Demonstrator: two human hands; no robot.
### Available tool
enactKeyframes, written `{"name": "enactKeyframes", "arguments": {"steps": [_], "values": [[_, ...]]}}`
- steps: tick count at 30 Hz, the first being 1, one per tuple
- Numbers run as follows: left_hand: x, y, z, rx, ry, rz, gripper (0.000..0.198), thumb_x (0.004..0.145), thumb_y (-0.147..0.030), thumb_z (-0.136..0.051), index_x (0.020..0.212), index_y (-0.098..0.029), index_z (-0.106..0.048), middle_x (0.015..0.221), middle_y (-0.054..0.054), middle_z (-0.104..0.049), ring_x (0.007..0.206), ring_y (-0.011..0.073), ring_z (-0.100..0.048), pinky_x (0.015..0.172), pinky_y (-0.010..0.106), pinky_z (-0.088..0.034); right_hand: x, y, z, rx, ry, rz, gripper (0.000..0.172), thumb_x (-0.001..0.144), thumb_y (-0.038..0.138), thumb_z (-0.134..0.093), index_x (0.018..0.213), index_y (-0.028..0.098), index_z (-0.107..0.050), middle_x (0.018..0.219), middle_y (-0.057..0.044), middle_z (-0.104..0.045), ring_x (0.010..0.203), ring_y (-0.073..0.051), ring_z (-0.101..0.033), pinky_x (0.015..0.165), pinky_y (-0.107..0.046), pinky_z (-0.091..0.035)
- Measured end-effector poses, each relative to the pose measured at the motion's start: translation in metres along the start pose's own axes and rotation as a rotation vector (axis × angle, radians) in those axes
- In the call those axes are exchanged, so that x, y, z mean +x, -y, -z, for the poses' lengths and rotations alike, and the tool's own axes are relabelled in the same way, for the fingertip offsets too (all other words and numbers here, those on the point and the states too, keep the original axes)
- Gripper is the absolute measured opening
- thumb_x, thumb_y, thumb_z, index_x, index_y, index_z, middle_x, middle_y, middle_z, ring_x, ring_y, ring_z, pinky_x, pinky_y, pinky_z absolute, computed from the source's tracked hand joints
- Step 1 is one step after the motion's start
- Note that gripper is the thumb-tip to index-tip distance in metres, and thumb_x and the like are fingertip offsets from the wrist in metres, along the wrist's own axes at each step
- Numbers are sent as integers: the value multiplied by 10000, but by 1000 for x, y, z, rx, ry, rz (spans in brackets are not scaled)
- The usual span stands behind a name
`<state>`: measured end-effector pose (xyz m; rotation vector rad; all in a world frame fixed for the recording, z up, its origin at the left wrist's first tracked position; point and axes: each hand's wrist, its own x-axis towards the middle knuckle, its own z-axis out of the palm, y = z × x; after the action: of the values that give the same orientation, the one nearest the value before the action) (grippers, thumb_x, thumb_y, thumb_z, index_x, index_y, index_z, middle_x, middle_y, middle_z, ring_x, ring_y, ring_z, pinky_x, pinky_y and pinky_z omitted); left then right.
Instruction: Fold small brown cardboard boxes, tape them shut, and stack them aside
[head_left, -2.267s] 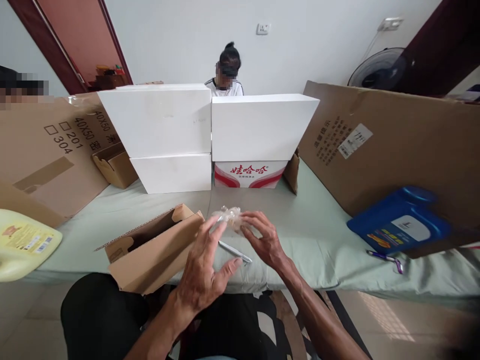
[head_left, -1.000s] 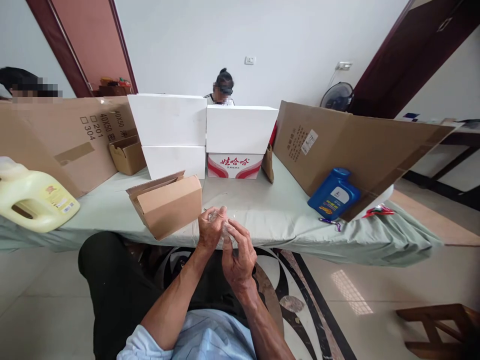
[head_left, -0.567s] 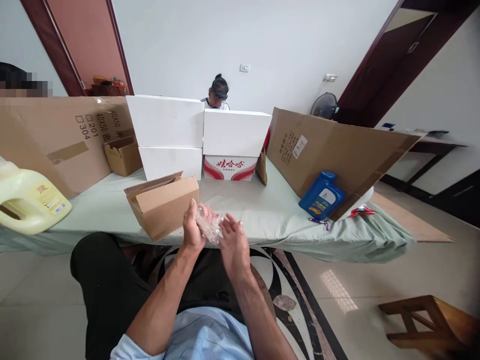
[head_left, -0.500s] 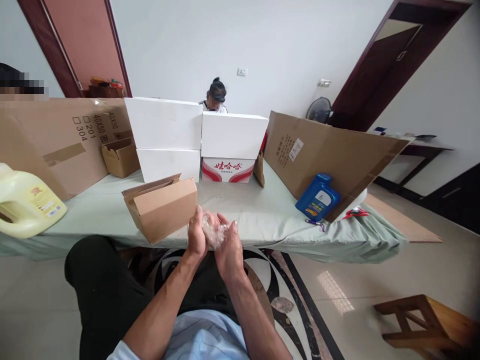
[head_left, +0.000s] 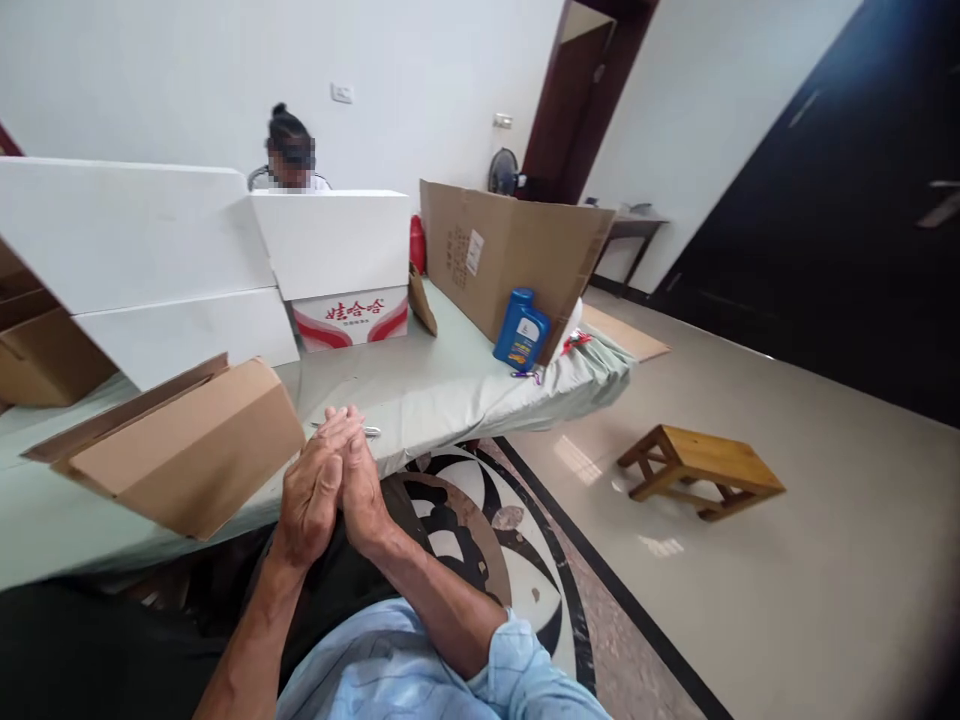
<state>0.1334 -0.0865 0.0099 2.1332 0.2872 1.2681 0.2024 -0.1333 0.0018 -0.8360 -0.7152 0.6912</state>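
Hands (head_left: 310, 500) drawn together, fingers (head_left: 339, 432) hiding the plastic

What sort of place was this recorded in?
It looks like a room in a home, though I can't be certain: there is a polished floor with an inlaid pattern, a low wooden stool and an electric fan near the wall.

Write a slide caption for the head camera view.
Left hand and right hand pressed together beside a brown carton, with white boxes stacked behind.
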Motion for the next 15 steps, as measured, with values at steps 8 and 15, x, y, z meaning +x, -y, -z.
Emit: {"name": "enactKeyframes", "arguments": {"steps": [8, 15], "values": [[-3, -7, -16, 124, -293, 43, 515, 1088, -493, -626, 652, -223, -579, 583, -26, -551, 548, 149, -493, 595, 304, -424, 25, -26, -2, 420, -57, -208, 959, 814, 1023, -644, 1341, 222, -658, 1423, -161, -747, 1307, -309, -736, 1222, -544, -533], [11, -8, -15, -413, -329, 214, 517, 1090, -518, -595, 662, -232, -552, 520, -56, -420, 495, 147, -402, 628, 331, -469, 5, -31, -2, 334, -10, -171, 867, 880, 987, -599, 1231, 208, -748, 1064, -93, -789, 1073, -277, -760, 1104, -483, -595]]}}
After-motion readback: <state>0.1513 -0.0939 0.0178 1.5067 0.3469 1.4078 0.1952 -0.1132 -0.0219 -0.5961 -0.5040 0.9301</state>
